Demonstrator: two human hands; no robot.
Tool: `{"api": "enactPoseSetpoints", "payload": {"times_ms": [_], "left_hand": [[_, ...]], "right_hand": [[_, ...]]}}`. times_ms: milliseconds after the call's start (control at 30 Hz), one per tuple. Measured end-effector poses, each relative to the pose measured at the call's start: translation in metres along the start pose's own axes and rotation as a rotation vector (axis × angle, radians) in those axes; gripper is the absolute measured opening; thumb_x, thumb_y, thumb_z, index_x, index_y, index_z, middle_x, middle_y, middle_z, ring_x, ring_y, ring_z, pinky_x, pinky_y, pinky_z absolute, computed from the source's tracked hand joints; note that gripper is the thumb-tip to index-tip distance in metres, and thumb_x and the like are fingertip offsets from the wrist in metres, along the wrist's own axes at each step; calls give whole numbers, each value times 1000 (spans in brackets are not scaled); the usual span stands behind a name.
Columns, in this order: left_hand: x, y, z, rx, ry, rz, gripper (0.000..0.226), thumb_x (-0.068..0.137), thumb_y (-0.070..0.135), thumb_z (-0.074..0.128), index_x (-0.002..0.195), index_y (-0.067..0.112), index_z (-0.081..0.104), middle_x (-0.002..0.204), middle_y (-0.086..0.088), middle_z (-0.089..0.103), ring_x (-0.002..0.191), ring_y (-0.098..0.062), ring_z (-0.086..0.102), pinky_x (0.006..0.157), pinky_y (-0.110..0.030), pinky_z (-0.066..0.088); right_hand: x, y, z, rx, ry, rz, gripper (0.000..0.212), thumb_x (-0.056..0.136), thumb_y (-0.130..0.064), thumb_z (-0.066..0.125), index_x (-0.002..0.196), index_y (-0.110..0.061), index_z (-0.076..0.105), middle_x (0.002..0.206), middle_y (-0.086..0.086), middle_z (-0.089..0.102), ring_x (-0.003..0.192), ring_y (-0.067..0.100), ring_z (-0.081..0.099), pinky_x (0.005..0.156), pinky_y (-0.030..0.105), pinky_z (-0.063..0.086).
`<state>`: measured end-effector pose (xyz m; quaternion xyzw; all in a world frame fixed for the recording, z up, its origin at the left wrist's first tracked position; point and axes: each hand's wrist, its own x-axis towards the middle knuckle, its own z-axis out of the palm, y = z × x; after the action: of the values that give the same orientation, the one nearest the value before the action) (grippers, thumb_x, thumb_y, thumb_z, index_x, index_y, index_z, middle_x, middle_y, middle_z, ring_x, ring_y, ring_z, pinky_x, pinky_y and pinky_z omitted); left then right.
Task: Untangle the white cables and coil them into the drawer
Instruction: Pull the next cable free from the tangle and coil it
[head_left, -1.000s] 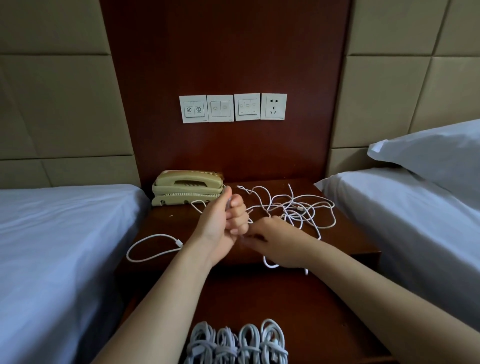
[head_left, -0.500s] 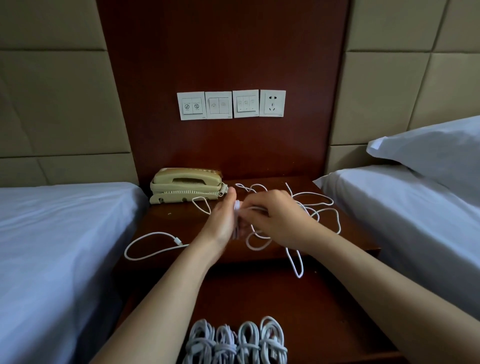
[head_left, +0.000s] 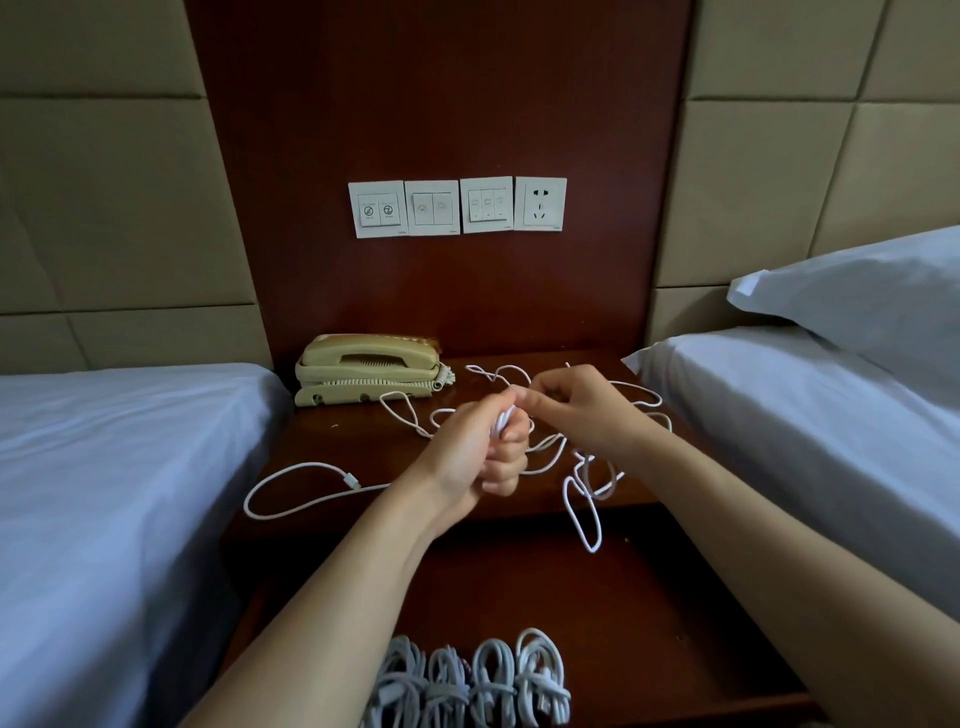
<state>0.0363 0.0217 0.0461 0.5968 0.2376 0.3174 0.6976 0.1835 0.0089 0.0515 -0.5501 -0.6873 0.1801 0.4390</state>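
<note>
White cables (head_left: 581, 457) are lying in a loose tangle on the top of the bedside table (head_left: 337, 441), one loop hanging over its front edge above the open drawer (head_left: 649, 613). Just above the tangle the left hand (head_left: 467, 457) is curling its fingers round a small coil (head_left: 502, 420) of one cable, and the right hand (head_left: 571, 410) is pinching the strand (head_left: 540, 460) that is running out of it, right beside the left thumb. Four finished bundles (head_left: 478, 680) are sitting in a row at the near end of the drawer, so this looks like one more cable being wound. Doing it well likely means the right hand feeding slack in even turns while the left is gripping firmly, and lifting the strand clear of crossings instead of tugging, since a pull could tighten the knots. A single cable (head_left: 291, 501) is lying apart to the left, near the beige telephone (head_left: 363, 364).
</note>
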Motion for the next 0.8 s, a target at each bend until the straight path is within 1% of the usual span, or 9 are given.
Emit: {"api": "enactPoseSetpoints", "payload": {"times_ms": [133, 200, 267, 300, 400, 500, 633, 700, 800], "left_hand": [[-1, 1, -4, -129, 56, 25, 49, 102, 28, 24, 55, 15, 30, 40, 9, 20, 31, -2, 16, 36, -17, 14], [0, 2, -5, -219, 80, 48, 48, 102, 28, 23, 57, 14, 31, 39, 9, 21, 31, -2, 17, 36, -16, 15], [1, 2, -5, -290, 116, 58, 47, 102, 29, 24, 59, 14, 32, 39, 8, 22, 30, -2, 19, 34, -16, 18], [1, 2, -5, -328, 132, 62, 46, 102, 29, 24, 60, 13, 33, 39, 8, 24, 30, -3, 21, 33, -15, 21], [4, 3, -7, -464, 178, 73, 43, 102, 28, 26, 63, 13, 35, 42, 7, 28, 32, -4, 27, 33, -16, 26], [5, 3, -8, -507, 224, 69, 40, 101, 27, 27, 64, 14, 36, 43, 6, 30, 34, -6, 30, 36, -15, 27], [8, 2, -15, -479, 356, 82, 40, 102, 26, 27, 64, 16, 35, 41, 7, 31, 33, -5, 29, 39, -17, 27], [12, 1, -24, -437, 461, 120, 41, 102, 24, 26, 63, 16, 34, 38, 8, 30, 31, -5, 28, 36, -15, 25], [17, -4, -32, -350, 544, 139, 41, 101, 22, 27, 62, 14, 34, 36, 7, 30, 30, -7, 28, 35, -13, 25]], "right_hand": [[-1, 10, 6, -69, -90, 51, 45, 94, -30, 54, 63, 3, 53, 54, 4, 33, 47, 8, 26, 45, 21, 21], [-4, 14, 11, -123, -140, 42, 40, 95, -28, 52, 61, -8, 56, 55, 4, 38, 51, 11, 31, 49, 25, 24], [-9, 13, 17, -142, -195, 16, 39, 96, -23, 52, 57, -27, 52, 54, -3, 39, 50, 5, 33, 51, 23, 27], [-12, 10, 20, -161, -231, -2, 40, 95, -20, 52, 57, -30, 50, 53, -6, 39, 48, 3, 33, 51, 20, 27], [-17, 2, 25, -236, -323, -75, 31, 95, -16, 52, 65, -21, 53, 55, -4, 45, 49, 6, 37, 50, 17, 30], [-17, -1, 25, -288, -386, -73, 20, 96, -18, 51, 80, -8, 59, 63, 6, 54, 55, 10, 45, 58, 23, 38], [-23, -9, 23, -342, -583, -30, 14, 95, -19, 52, 86, -25, 62, 61, -4, 59, 58, 9, 57, 71, 30, 51], [-25, -15, 25, -372, -578, -39, 16, 93, -24, 55, 89, -17, 68, 65, -2, 63, 57, 8, 57, 69, 31, 52], [-24, -25, 27, -457, -431, -106, 20, 90, -27, 58, 80, -15, 70, 74, 2, 64, 64, 14, 56, 69, 38, 51]]}}
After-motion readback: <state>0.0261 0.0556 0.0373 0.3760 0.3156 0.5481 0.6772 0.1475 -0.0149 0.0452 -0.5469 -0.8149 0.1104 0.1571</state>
